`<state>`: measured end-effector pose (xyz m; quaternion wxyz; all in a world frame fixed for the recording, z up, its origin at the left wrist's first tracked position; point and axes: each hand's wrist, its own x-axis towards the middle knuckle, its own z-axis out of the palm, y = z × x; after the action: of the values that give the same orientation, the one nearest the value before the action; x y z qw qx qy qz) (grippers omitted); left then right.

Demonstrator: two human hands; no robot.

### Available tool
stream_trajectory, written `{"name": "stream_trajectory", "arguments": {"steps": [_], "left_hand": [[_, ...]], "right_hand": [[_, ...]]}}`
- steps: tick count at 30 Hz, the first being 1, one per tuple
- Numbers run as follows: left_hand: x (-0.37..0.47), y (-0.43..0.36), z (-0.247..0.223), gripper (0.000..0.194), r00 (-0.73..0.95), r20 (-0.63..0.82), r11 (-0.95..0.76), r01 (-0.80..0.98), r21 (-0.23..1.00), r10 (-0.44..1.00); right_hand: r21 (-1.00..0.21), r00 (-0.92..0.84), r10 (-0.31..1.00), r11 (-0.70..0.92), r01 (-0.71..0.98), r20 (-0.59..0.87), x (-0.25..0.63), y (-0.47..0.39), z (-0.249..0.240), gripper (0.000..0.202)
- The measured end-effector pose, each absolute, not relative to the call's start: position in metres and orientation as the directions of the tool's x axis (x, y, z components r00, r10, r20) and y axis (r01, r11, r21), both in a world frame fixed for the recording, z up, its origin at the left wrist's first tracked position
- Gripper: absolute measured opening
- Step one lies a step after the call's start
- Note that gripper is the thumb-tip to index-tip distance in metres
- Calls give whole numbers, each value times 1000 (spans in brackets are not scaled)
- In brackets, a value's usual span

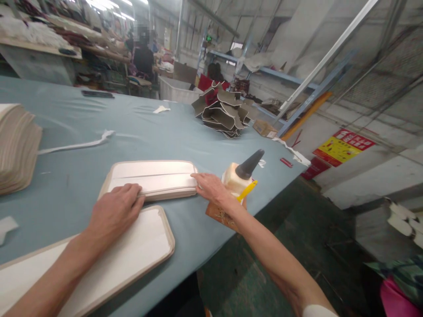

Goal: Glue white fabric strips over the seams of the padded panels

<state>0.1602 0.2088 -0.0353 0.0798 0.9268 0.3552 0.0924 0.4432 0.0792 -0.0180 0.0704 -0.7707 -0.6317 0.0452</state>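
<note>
White panel stack [153,175], long axis left-right; left hand [116,206] flat, fingers together; right hand [213,188] at right end, pinch unclear.

Matt blue-grn cloth-like tabletop [142,132].

Left of the panel stack [155,174], whose near left corner is hiding under the left hand [117,204], a taller stack [16,149] is running out past the picture's left edge. Nearer than the panel stack, a long panel [145,231] is passing beneath the left forearm [71,259] and leaving the picture at lower left. Far beyond it, a person [143,57] is blurring into the background, while the lettering on the wall sign [345,147], well to its right, is staying too small to read.
</note>
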Motion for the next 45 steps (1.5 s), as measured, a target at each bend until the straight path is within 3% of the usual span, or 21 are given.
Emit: {"name": "stream_trajectory", "arguments": {"steps": [3, 6, 12, 19, 22, 26, 31, 33, 39, 45], "left_hand": [[160, 208, -36, 46, 730, 126, -737, 641, 211, 671], [159, 208, -35, 41, 713, 164, -725, 626, 289, 681], [156, 223, -31, 37, 673, 152, -676, 649, 348, 724], [136, 256, -37, 67, 367, 132, -386, 809, 444, 921], [132, 266, -42, 62, 327, 57, -310, 807, 503, 943], [131, 272, -45, 58, 275, 36, -240, 761, 603, 961], [129, 276, -39, 63, 163, 49, -140, 612, 778, 985], [127, 278, -32, 60, 131, 54, -117, 536, 836, 990], [93, 274, 4, 56, 124, 74, -114, 354, 928, 989], [20, 220, 32, 59, 128, -39, -8, 353, 935, 991]], "right_hand": [[-231, 234, 972, -232, 945, -22, 450, 82, -18, 58], [-290, 333, 941, -333, 897, -50, 454, 87, -18, 56], [-333, 504, 860, -500, 800, -80, 446, 104, -23, 59], [-354, 555, 821, -564, 746, -138, 440, 111, -19, 62], [-397, 565, 811, -574, 716, -152, 438, 113, -16, 67], [-539, 610, 786, -557, 632, -98, 439, 117, -22, 71], [-820, 520, 853, -323, 472, -36, 439, 121, -23, 39], [-890, 492, 870, -223, 399, 2, 435, 121, -17, 36], [-931, 479, 876, -125, 343, 59, 411, 113, 8, 56], [-918, 483, 872, -255, 304, -83, 367, 79, 13, 73]]}}
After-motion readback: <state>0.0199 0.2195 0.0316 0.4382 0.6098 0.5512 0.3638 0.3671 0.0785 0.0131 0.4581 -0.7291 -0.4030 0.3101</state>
